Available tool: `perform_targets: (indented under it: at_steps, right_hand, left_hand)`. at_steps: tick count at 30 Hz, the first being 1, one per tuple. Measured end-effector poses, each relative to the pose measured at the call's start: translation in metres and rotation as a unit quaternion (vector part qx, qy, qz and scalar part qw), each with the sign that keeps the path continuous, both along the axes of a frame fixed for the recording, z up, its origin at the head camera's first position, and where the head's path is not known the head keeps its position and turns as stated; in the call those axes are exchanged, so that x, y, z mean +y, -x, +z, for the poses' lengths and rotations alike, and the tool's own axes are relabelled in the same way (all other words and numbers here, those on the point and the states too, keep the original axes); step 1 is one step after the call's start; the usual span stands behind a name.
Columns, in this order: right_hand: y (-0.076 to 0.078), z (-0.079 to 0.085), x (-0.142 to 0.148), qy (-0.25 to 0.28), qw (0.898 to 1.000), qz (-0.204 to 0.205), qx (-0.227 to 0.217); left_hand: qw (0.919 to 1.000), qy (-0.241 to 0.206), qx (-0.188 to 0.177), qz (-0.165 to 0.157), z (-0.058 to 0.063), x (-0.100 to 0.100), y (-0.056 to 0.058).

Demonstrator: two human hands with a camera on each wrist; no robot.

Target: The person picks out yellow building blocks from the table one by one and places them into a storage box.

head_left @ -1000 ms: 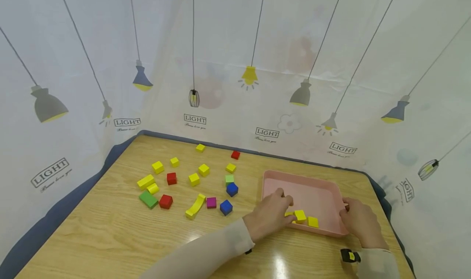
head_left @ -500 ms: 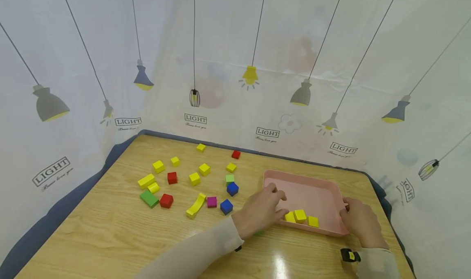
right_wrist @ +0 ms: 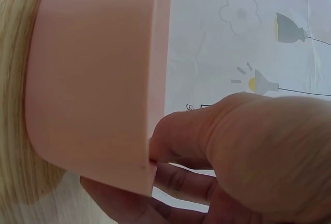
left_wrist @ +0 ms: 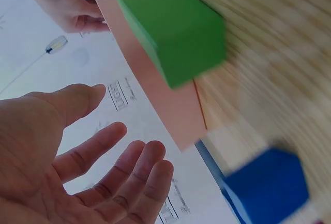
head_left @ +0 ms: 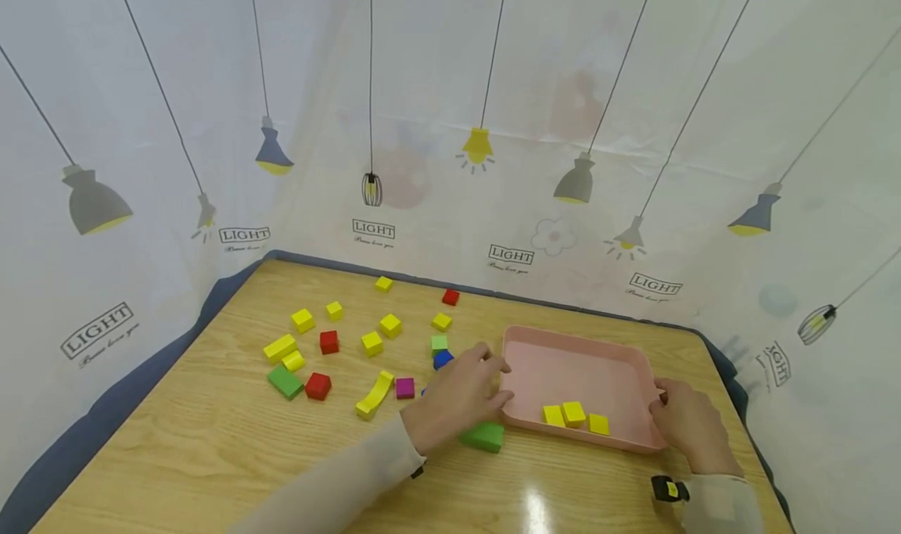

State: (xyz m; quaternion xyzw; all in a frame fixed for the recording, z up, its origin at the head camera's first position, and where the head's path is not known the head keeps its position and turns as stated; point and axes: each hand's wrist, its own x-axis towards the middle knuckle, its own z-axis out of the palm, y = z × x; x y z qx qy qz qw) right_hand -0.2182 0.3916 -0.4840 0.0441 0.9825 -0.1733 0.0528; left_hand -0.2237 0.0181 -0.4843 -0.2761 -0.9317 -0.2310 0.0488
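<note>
Left hand (head_left: pixel 457 397): set farther left than a second ago, when it reaches over the tray interior; now beside the tray's left wall. Right hand (head_left: pixel 693 424): unchanged in place, at the tray's right end. Pink tray (head_left: pixel 598 366): same position, on the wooden table (head_left: pixel 211 456).

Three yellow blocks (head_left: pixel 573 414): inside the tray, along its near wall; the leftmost, partly covered a second ago, now fully exposed. Green block (head_left: pixel 484 438): on the table just outside the tray's near left corner, now in sight beside the left hand, where half a second ago only a sliver shows. Blue blocks (head_left: pixel 443 360), two: now partly hidden behind the left hand.

Left wrist view: left palm bare, fingers parted and gently bent, nothing held; one end of the green block displayed. Right wrist view: thumb on the tray's rim, fingers under the corner, the tray pinched between; detail lost from the head view.

Left forearm: extended from bottom centre, sleeved. Right forearm: short portion, at lower right.
</note>
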Motion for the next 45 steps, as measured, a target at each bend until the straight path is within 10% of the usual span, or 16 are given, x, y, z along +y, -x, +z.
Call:
perform_targets:
  at_steps: [24,45]
  right_hand:
    - [-0.005,-0.008,0.005,0.024,1.0,-0.003,0.014]
    - [-0.004,-0.011,0.008,0.031,0.999,-0.004,0.012]
  left_hand:
    - [0.9992,0.016,0.002,0.037,-0.014,-0.137,-0.009]
    - [0.9906,0.075,-0.107,0.041,-0.019,-0.17,-0.018]
